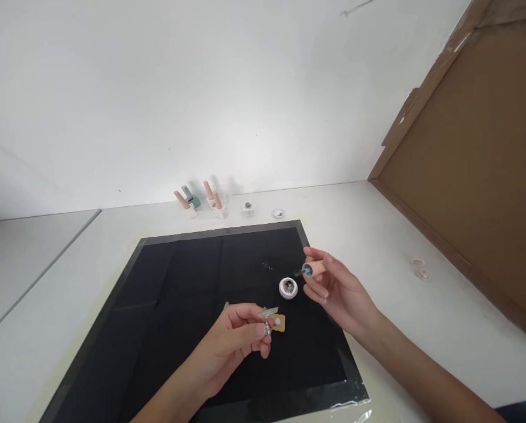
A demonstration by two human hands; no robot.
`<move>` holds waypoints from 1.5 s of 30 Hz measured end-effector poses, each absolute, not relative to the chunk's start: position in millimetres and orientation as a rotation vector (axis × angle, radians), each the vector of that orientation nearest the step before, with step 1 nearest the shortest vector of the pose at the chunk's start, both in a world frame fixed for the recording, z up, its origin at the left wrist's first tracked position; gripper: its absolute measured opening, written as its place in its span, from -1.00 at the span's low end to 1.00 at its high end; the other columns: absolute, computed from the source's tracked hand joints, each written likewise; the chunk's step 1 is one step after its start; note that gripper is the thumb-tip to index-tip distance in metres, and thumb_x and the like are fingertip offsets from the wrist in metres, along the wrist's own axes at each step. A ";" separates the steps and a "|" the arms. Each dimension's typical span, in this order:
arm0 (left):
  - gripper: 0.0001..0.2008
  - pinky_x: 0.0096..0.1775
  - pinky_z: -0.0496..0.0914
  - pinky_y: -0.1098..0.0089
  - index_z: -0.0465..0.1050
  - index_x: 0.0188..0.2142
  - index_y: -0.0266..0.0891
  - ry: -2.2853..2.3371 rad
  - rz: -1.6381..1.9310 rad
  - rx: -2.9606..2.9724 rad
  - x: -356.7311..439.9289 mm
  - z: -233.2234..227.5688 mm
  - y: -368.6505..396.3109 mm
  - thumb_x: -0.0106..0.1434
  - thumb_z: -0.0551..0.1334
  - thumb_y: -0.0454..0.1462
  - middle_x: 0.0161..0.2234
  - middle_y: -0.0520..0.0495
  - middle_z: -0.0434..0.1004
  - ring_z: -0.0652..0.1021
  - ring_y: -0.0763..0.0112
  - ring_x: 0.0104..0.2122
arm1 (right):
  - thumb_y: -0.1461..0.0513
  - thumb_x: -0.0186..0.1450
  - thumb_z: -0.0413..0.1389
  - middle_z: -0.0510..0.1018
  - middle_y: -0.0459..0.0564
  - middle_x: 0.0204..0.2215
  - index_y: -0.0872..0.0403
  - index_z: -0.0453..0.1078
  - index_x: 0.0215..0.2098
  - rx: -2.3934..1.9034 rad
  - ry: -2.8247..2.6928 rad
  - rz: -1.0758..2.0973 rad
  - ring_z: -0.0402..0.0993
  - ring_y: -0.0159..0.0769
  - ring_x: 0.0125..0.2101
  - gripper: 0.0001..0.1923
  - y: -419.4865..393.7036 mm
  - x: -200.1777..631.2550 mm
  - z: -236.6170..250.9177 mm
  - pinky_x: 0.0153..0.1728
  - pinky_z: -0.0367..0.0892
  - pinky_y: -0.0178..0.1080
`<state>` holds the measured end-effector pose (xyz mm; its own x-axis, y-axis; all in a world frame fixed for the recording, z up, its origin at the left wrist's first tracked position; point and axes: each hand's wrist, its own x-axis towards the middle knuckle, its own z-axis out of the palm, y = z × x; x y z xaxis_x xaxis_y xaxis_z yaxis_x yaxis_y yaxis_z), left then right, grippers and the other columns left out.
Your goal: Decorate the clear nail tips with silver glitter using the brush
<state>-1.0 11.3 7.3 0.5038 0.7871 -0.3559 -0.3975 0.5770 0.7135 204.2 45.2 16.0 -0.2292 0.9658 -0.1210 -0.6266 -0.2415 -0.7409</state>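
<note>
My left hand (240, 335) is closed over the black mat (192, 305), thumb and fingers pinching a long pale false nail (268, 313) with shiny silver bits (267, 328) at its lower end. Just beyond those fingertips is a tan wavy-edged piece (279, 323) with a whitish spot; whether the hand also holds it I cannot tell. A nail polish brush (314, 269) with a peach cap is gripped in my right hand (333, 285), its dark bristles pointing left. Below and left of the bristles, a small round white pot (288, 288) of silvery glitter sits on the mat.
Several nail polish bottles (216, 202) stand along the wall at the back. Beside them are an uncapped bottle (248, 208) and a small round lid (277, 213). Two small round pieces (420, 269) lie at the right, near a large cardboard panel (474, 147).
</note>
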 end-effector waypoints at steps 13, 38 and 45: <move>-0.90 -0.46 0.31 0.52 0.59 -0.46 -0.31 0.718 0.770 0.613 -1.3 6.4 11.0 0.02 0.42 -0.30 -0.59 0.02 0.50 0.44 0.59 -0.60 | -0.09 0.18 0.14 0.23 -0.23 -0.67 -0.04 0.49 -0.18 -0.634 -0.569 1.730 -0.04 -0.53 -0.72 -0.61 47.8 204.1 17.6 -0.71 0.01 -0.43; -0.90 -0.46 0.32 0.52 0.59 -0.45 -0.31 0.711 0.771 0.602 -1.5 7.2 11.5 0.01 0.42 -0.31 -0.58 0.01 0.49 0.42 0.58 -0.57 | 0.09 0.22 0.18 0.46 -0.15 -0.64 0.04 0.52 -0.29 -0.823 -0.974 1.616 0.15 -0.54 -0.71 -0.79 41.2 201.9 19.3 -0.63 0.05 -0.38; -0.92 -0.46 0.33 0.53 0.59 -0.45 -0.33 0.708 0.778 0.595 -1.4 5.0 11.5 0.03 0.41 -0.34 -0.59 0.01 0.49 0.42 0.58 -0.58 | 0.09 0.18 0.22 0.43 -0.15 -0.68 0.07 0.53 -0.35 -0.841 -0.946 1.611 0.16 -0.53 -0.71 -0.79 41.1 200.5 18.1 -0.65 0.03 -0.38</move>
<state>-1.4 11.5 5.0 0.5109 0.7883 -0.3429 -0.4162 0.5759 0.7036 200.5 41.1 18.1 -0.2140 0.9749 -0.0617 -0.4213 -0.1491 -0.8946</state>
